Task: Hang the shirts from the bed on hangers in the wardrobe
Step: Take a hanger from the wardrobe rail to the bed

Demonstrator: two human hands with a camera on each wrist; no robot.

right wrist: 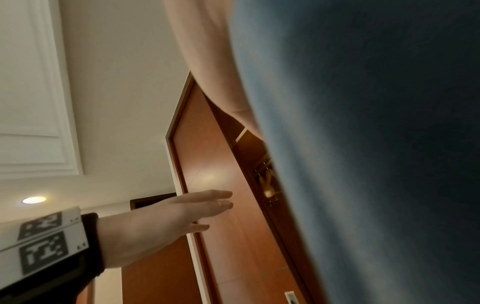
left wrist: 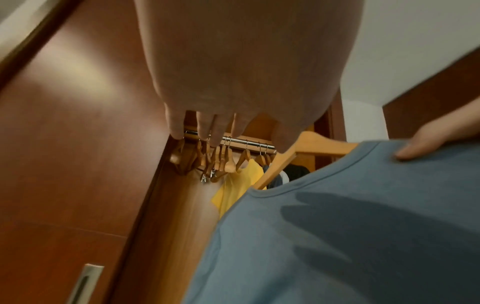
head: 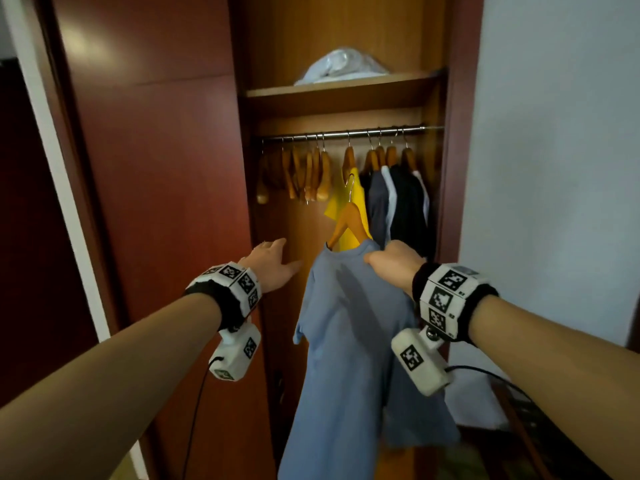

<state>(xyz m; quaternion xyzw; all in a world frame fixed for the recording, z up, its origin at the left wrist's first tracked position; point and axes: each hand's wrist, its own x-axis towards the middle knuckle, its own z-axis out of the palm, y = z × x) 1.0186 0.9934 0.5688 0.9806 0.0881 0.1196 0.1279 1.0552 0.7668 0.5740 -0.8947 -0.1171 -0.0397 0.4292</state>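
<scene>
Basically, right hand (head: pixel 393 259) grips the blue shirt (head: pixel 349 344) at its shoulder, over the wooden hanger (head: pixel 348 220), centre frame, below the rail (head: pixel 349 133). Left hand (head: pixel 273 263) open, fingers straight, holding nothing, by the wardrobe (head: pixel 273 216) opening. Risks, judged: hook misses the rail or snags a neighbour hanger; shirt slides off one hanger arm if tilted. Wardrobe holds empty hangers (head: pixel 304 174) left, yellow shirt (head: pixel 346 202), dark shirts (head: pixel 398 202) right; shelf (head: pixel 343 90) above carries a pale bundle (head: pixel 341 67).

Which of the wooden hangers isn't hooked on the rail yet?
The wooden hanger carrying the blue shirt, held up by the right hand. Its hook is below the rail; every other hanger hangs from it.
</scene>
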